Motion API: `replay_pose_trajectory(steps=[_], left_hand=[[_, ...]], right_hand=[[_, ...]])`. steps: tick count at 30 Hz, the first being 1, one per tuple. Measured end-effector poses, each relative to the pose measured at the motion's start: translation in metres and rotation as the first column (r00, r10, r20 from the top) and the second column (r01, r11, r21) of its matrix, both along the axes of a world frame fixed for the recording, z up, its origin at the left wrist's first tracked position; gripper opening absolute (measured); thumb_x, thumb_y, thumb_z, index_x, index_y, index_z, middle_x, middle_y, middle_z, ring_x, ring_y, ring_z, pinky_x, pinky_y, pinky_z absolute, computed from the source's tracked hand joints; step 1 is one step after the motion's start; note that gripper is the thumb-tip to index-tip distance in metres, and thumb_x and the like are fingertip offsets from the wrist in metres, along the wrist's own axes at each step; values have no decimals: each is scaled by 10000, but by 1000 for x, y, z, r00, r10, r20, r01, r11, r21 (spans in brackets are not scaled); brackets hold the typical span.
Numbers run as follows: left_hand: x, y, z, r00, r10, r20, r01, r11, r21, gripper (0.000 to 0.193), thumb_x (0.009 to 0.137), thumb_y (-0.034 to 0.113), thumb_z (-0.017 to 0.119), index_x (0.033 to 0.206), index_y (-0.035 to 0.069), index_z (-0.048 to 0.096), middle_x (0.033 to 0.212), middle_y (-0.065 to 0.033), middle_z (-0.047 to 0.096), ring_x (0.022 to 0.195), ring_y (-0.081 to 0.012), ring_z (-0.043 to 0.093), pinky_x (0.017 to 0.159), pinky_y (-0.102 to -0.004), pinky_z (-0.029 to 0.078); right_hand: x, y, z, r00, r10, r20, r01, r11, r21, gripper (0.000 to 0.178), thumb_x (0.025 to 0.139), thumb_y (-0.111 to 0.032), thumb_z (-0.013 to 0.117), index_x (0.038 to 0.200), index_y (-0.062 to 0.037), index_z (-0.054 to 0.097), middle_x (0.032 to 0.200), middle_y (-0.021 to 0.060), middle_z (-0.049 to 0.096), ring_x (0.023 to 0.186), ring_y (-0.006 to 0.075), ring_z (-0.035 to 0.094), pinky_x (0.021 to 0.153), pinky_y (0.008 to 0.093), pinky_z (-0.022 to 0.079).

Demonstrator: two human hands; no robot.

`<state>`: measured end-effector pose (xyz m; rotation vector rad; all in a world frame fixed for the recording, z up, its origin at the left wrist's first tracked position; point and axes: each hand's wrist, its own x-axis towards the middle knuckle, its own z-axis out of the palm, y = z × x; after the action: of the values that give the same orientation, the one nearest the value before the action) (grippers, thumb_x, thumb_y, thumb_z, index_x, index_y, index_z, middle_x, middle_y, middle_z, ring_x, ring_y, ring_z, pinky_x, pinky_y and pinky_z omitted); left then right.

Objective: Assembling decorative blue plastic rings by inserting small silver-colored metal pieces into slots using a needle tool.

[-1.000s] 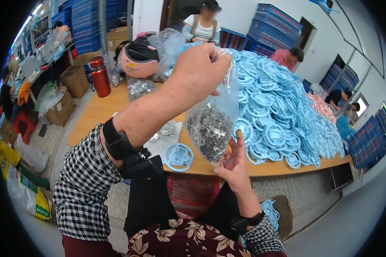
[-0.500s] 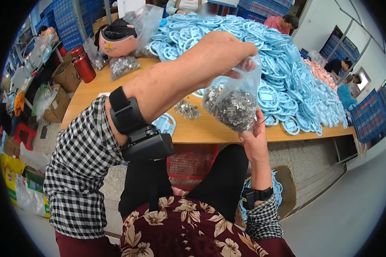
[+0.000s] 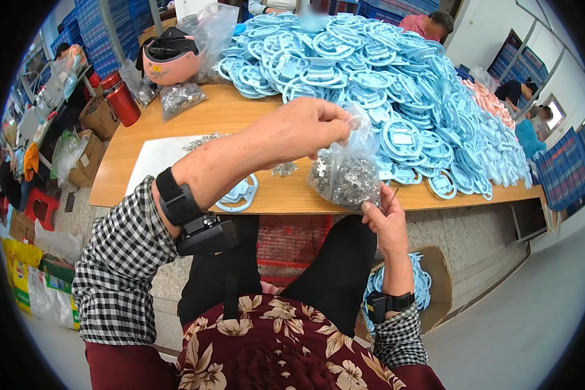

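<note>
A clear plastic bag [image 3: 346, 179] full of small silvery metal pieces hangs over the table's front part. My left hand [image 3: 325, 127] pinches its gathered neck from above. At the bag's lower right corner, the thumb and fingers of my right hand [image 3: 388, 221] grip the plastic; a thin dark rod [image 3: 396, 193] sticks up from these fingers. Loose metal pieces [image 3: 284, 169] lie on the wood left of the bag, and more [image 3: 205, 140] rest on a white sheet [image 3: 151, 162]. Below my left forearm, one light-blue plastic frame [image 3: 237, 198] is partly hidden.
A tall heap of light-blue plastic frames [image 3: 403, 140] covers the table's back and right. A red flask [image 3: 122, 104], a pink helmet [image 3: 171, 68] and another bag of metal pieces [image 3: 181, 99] stand back left. A carton [image 3: 439, 279] sits below the edge. Other people work farther off.
My left hand has come down and left with the bag's neck, lowering the bag toward the table. My right hand stays at its bottom corner. More of the white sheet shows.
</note>
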<state>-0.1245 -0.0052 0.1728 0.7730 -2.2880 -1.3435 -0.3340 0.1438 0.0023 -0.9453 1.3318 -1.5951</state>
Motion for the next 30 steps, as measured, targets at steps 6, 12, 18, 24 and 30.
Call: replay_pose_trajectory(steps=[6, 12, 18, 24, 30], left_hand=[[1, -14, -19, 947, -285, 150, 318, 902, -291, 408, 952, 116, 443, 1324, 65, 604, 1139, -127, 693, 985, -269, 650, 900, -409, 518], [-13, -3, -20, 957, -142, 252, 269, 752, -602, 355, 899, 135, 595, 1249, 138, 651, 1053, -205, 698, 966, -377, 668, 837, -474, 537], [-26, -6, -5, 930, -148, 338, 355, 605, -713, 192, 858, 166, 674, 1033, 109, 729, 968, -131, 698, 867, -350, 677, 738, -442, 540], [1, -2, 22, 953, -158, 257, 301, 460, -835, 127, 877, 107, 646, 938, 55, 745, 945, -98, 692, 826, -298, 679, 752, -394, 551], [-23, 7, 29, 948, -243, 206, 280, 944, -174, 198, 914, 95, 583, 1015, -2, 724, 1010, -110, 743, 856, -199, 723, 762, -338, 571]], right_hand=[[-6, 3, -2, 998, 59, 27, -61, 994, 93, 562, 896, -99, 686, 1415, -3, 490, 1153, 21, 638, 816, 58, 565, 636, 202, 466], [-9, 4, -16, 995, 77, 65, -83, 992, 98, 538, 906, -77, 658, 1415, -25, 493, 1200, 31, 630, 936, 89, 594, 716, 239, 503], [-7, 7, -12, 994, 64, 88, -71, 993, 90, 512, 919, -50, 640, 1411, -13, 499, 1245, 41, 622, 1043, 108, 589, 774, 263, 522], [-4, 2, -14, 989, 54, 136, -68, 993, 100, 522, 927, -56, 646, 1422, 7, 493, 1251, 40, 623, 1028, 101, 599, 775, 254, 520], [-4, 1, -25, 986, 88, 145, -94, 995, 35, 562, 910, -18, 661, 1439, 23, 476, 1298, 56, 604, 1126, 115, 575, 909, 271, 494]])
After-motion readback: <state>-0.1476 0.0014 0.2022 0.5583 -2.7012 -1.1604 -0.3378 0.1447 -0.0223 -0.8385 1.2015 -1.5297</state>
